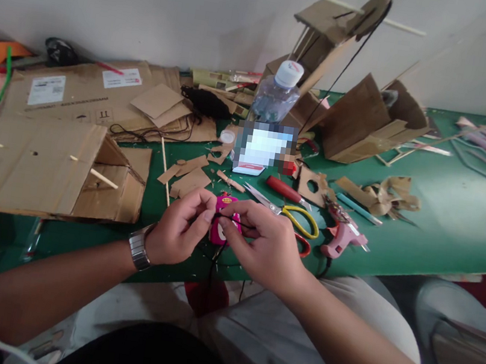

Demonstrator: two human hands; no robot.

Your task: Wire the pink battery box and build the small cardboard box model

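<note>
A thin black cord [214,263] runs between my two hands at the table's front edge, its loose ends hanging below. My left hand [182,227], with a metal watch on its wrist, pinches the cord between thumb and forefinger. Close beside it, my right hand [264,240] pinches the same cord, fingertips nearly touching the left ones. Any knot between the fingertips is too small to make out. Under the fingertips lies a small magenta object [218,237] with a yellow label, partly covered by the hands.
Beyond my right hand lie scissors [301,220], a red-handled tool [284,189] and a pink glue gun [347,234]. A cardboard box [21,167] with a stick stands left. Behind are a plastic bottle [273,101], a lit screen [261,147] and a cardboard structure [361,126].
</note>
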